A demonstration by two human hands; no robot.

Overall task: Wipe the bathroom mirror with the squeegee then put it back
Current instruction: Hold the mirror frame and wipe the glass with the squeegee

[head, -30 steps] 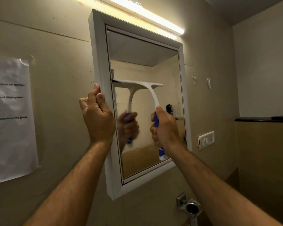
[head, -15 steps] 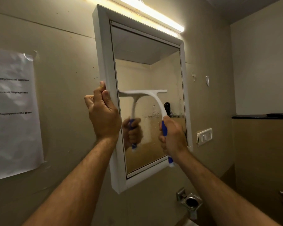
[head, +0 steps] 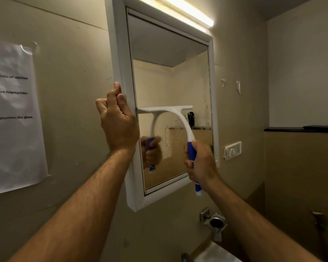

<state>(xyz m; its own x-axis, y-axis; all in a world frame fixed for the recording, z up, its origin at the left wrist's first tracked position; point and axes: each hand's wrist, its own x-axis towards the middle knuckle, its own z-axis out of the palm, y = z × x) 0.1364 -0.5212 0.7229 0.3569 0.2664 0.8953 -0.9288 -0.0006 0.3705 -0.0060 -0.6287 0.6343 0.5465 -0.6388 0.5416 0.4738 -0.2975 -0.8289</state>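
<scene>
A white-framed bathroom mirror [head: 119, 59] hangs on the beige wall under a lit tube lamp. My left hand [head: 118, 120] grips the frame's left edge at mid height. My right hand [head: 201, 161] is closed around the blue handle of a white squeegee [head: 180, 118]. Its blade lies flat on the glass, level, a little below the mirror's middle. Smears and droplets show on the glass to the right of the blade. The mirror reflects the squeegee and my right hand.
A printed paper sheet [head: 11, 118] is taped to the wall at the left. A white switch plate [head: 233, 150] sits right of the mirror, a metal wall fitting [head: 214, 222] below it, and a dark ledge [head: 299, 129] at the right wall.
The squeegee has slid down the glass from the upper middle to below the middle, with my right hand following. My left hand stays on the frame.
</scene>
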